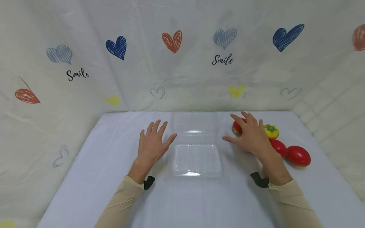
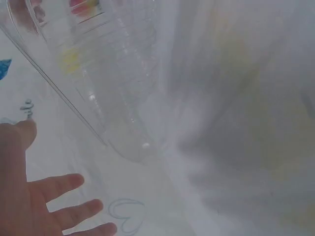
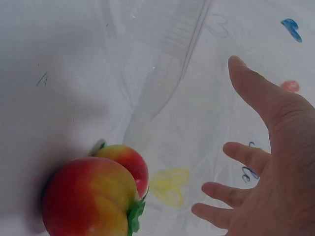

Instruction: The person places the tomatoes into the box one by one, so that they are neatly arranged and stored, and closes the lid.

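A clear plastic clamshell box (image 1: 196, 160) lies unfolded in the middle of the table, its lid (image 1: 195, 123) at the far side. To the left of it, my left hand (image 1: 154, 142) hovers with spread fingers, holding nothing. My right hand (image 1: 251, 133) is spread too, above the right side and nearest the fruit. Partly behind its fingers is a red-and-yellow fruit (image 1: 237, 128). A yellow fruit with a green leafy top (image 1: 272, 131) sits just beyond that hand. In the right wrist view, a large red-yellow fruit (image 3: 88, 196) overlaps a smaller-looking one (image 3: 130, 164).
Two smooth red fruits, one by the right forearm (image 1: 278, 147) and one farther right (image 1: 298, 156), lie on the white tablecloth (image 1: 228, 202). Something reddish shows partly behind the right wrist. A sheet printed with hearts (image 1: 194, 72) hangs at the table's back edge.
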The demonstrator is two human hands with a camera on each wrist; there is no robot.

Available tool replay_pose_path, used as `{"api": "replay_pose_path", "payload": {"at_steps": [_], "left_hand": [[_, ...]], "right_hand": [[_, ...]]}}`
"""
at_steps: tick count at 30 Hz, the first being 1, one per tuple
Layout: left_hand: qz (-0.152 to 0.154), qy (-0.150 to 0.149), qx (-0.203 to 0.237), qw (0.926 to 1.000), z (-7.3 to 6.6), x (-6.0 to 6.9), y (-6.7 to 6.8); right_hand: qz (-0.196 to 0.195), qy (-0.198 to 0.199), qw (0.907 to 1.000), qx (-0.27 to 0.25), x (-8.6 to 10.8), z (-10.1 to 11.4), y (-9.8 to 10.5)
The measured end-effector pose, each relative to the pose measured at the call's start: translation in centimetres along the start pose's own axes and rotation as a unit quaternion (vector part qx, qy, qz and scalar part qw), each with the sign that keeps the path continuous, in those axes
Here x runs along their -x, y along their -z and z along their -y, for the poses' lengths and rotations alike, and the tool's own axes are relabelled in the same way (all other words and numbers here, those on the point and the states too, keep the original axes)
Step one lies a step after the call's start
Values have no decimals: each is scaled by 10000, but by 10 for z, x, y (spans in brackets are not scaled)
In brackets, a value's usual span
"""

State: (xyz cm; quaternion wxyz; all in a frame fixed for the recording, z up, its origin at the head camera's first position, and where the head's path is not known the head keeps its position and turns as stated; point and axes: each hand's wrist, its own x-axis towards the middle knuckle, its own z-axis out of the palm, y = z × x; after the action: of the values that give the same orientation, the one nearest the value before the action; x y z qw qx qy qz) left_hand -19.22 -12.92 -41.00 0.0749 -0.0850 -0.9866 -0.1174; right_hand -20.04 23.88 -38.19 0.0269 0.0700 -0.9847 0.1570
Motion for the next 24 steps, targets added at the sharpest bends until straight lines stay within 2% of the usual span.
{"api": "replay_pose_path", "payload": {"at_steps": [8,15,24], "left_hand": [[-45,19,669,9977,1,1,-6],[346,137,1627,9860,2,-1,-13],[639,286,2075,9757,6,6,-18]], "right_hand": [[364,-169,9967,-706,-3,-19,6],[297,-154,9930,-1136,-7,-36,8],[530,-489,9887,-1314,-11,-41,-1]]}}
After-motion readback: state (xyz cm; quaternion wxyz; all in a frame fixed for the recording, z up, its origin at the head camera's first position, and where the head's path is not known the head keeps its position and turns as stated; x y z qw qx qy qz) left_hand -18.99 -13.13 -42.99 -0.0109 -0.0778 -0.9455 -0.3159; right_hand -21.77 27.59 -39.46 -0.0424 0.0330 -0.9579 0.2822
